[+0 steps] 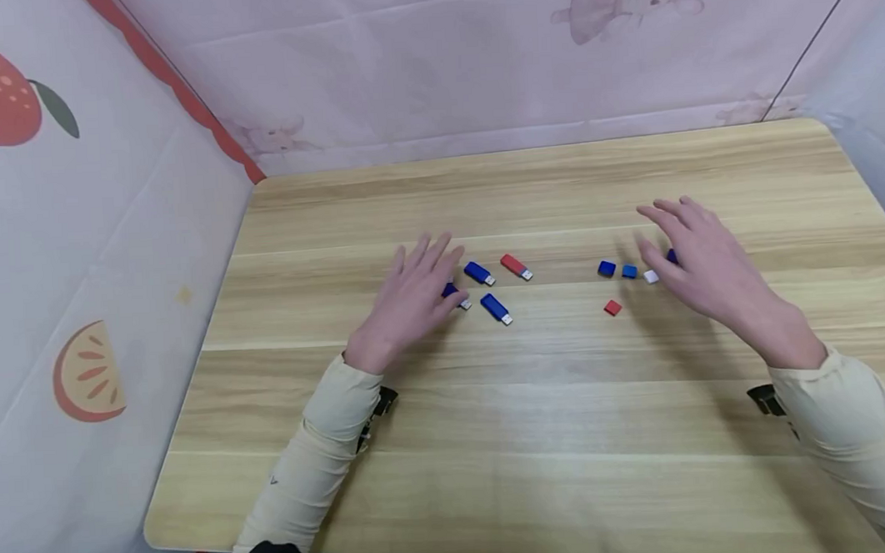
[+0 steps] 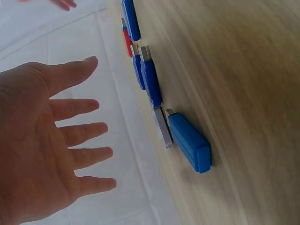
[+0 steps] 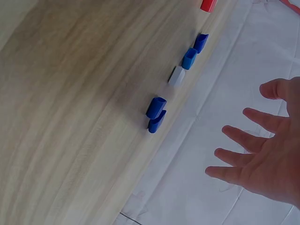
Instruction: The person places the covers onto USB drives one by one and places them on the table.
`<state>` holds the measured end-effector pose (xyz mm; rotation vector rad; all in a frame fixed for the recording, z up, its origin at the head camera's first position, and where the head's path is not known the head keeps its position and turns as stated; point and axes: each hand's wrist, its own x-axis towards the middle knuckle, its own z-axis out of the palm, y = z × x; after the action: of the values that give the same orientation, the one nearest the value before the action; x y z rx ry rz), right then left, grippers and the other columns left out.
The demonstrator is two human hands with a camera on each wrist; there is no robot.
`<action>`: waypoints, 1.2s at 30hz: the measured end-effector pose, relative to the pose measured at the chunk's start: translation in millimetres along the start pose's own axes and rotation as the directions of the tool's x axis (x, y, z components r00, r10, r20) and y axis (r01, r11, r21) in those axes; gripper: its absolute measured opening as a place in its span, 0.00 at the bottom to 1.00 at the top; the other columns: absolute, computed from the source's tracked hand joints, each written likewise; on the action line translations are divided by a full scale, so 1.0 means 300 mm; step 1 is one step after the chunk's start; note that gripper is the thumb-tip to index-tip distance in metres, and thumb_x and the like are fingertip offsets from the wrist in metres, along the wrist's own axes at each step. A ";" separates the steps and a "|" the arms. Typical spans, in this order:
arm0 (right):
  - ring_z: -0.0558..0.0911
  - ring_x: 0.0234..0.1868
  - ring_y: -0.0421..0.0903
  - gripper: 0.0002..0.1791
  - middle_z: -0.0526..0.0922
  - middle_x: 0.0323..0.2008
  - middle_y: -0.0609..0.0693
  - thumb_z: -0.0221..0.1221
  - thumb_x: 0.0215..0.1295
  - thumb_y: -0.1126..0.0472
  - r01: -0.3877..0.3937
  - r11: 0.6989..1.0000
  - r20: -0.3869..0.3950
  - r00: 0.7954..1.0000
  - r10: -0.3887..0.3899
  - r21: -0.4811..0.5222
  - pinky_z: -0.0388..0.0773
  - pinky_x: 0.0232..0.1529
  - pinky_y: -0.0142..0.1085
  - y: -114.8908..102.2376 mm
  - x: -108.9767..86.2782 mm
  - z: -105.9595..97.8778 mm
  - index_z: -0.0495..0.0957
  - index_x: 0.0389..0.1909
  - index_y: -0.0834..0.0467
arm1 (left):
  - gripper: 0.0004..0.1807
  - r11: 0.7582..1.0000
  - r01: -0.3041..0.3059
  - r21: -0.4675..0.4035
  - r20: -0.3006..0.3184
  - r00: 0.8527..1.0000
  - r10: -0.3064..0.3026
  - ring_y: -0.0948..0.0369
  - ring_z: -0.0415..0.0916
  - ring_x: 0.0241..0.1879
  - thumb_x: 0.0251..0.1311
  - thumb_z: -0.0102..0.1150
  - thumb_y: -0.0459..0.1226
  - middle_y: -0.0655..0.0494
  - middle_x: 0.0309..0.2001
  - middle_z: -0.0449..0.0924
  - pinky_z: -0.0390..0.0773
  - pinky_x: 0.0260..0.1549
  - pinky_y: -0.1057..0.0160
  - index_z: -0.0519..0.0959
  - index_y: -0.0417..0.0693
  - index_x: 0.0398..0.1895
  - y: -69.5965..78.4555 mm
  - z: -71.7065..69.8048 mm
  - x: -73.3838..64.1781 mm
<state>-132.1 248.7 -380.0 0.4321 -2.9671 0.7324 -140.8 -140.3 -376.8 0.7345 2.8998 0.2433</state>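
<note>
My left hand [image 1: 409, 299] hovers over the left group of USB flash drives, fingers spread, holding nothing. Beside it lie a red flash drive [image 1: 514, 264], a blue flash drive [image 1: 477, 272] and another blue one [image 1: 493, 307]; a third is partly covered by the hand. In the left wrist view a white flash drive [image 2: 161, 127] and a lighter blue one [image 2: 190, 141] also show. My right hand [image 1: 705, 267], fingers spread and holding nothing, is above the small caps: a red cap [image 1: 613, 308], a white cap [image 3: 177, 76] and several blue caps [image 3: 155, 108].
All these pieces lie on a wood-grain table [image 1: 496, 441]. Printed cloth [image 1: 432, 68] hangs behind the table's far edge, and another cloth [image 1: 134, 268] hangs along its left side.
</note>
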 end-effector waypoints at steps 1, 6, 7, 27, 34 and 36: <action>0.57 0.79 0.75 0.30 0.65 0.76 0.72 0.49 0.82 0.50 0.000 1.000 0.002 1.000 0.000 -0.002 0.51 0.79 0.68 0.001 -0.002 0.000 0.66 0.77 0.63 | 0.36 1.000 -0.004 -0.001 0.001 1.000 0.004 0.43 0.42 0.86 0.79 0.54 0.51 0.46 0.86 0.49 0.42 0.83 0.34 0.59 0.50 0.84 0.001 0.000 0.001; 0.63 0.75 0.73 0.28 0.69 0.73 0.71 0.50 0.82 0.52 -0.005 1.000 0.004 1.000 0.005 -0.002 0.59 0.73 0.69 0.010 -0.011 0.001 0.68 0.76 0.62 | 0.34 1.000 -0.023 -0.007 -0.010 1.000 0.023 0.44 0.52 0.84 0.78 0.57 0.49 0.46 0.84 0.56 0.53 0.81 0.35 0.64 0.50 0.81 0.010 0.006 0.005; 0.63 0.74 0.72 0.28 0.69 0.73 0.71 0.51 0.82 0.53 -0.007 1.000 0.006 1.000 0.007 -0.002 0.60 0.72 0.69 0.011 -0.012 0.001 0.68 0.75 0.62 | 0.33 1.000 -0.028 -0.007 -0.015 1.000 0.028 0.44 0.55 0.83 0.78 0.58 0.49 0.46 0.84 0.58 0.56 0.80 0.36 0.65 0.51 0.81 0.012 0.007 0.005; 0.71 0.54 0.66 0.21 0.76 0.59 0.71 0.55 0.72 0.68 -0.080 0.996 0.063 0.995 0.082 -0.038 0.68 0.50 0.57 0.049 -0.026 -0.002 0.77 0.65 0.66 | 0.16 0.980 -0.195 -0.033 0.010 0.981 0.196 0.53 0.78 0.61 0.74 0.64 0.38 0.54 0.59 0.84 0.76 0.61 0.51 0.84 0.51 0.61 0.045 0.046 0.045; 0.72 0.55 0.67 0.20 0.76 0.59 0.72 0.56 0.71 0.70 -0.096 0.994 0.112 0.989 0.101 -0.049 0.71 0.50 0.58 0.073 -0.038 -0.006 0.79 0.62 0.68 | 0.15 0.977 -0.209 -0.036 0.033 0.977 0.210 0.54 0.78 0.62 0.74 0.64 0.38 0.55 0.57 0.84 0.74 0.65 0.50 0.84 0.51 0.61 0.055 0.064 0.060; 0.72 0.56 0.68 0.20 0.76 0.58 0.73 0.55 0.70 0.71 -0.107 0.993 0.131 0.985 0.113 -0.051 0.72 0.51 0.61 0.082 -0.044 -0.010 0.79 0.61 0.69 | 0.15 0.976 -0.216 -0.029 0.035 0.975 0.217 0.54 0.78 0.61 0.73 0.64 0.39 0.55 0.56 0.84 0.74 0.64 0.50 0.84 0.51 0.60 0.058 0.067 0.062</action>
<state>-126.6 274.5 -389.8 0.3295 -3.1477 0.6716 -145.5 -114.0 -394.8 1.0409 2.7750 0.2851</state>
